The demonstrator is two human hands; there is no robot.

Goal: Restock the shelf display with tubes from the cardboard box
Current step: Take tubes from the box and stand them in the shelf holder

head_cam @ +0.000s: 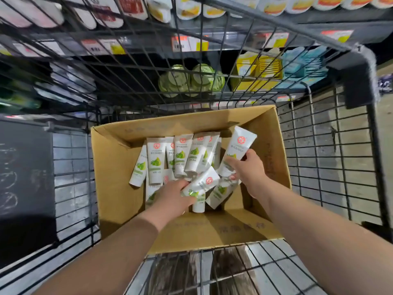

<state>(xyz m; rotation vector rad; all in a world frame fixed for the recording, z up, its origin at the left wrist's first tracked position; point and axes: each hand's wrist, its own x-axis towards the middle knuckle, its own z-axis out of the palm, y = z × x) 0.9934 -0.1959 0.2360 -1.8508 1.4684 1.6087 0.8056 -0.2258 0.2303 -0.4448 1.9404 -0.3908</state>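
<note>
An open cardboard box (119,167) sits inside a black wire cart. It holds several white tubes (156,159) with green fruit pictures and red round logos, lying in a loose heap. My left hand (172,194) is down in the box, its fingers closed around one tube (204,184) that points up to the right. My right hand (247,167) grips another tube (239,147) by its lower half and holds it tilted near the box's right wall.
The wire cart (319,156) surrounds the box on all sides, with a thick black corner post (357,81) at the right. Behind its mesh stand store shelves (191,45) with price tags, green round packs (191,79), yellow boxes (259,71) and blue packs (302,60).
</note>
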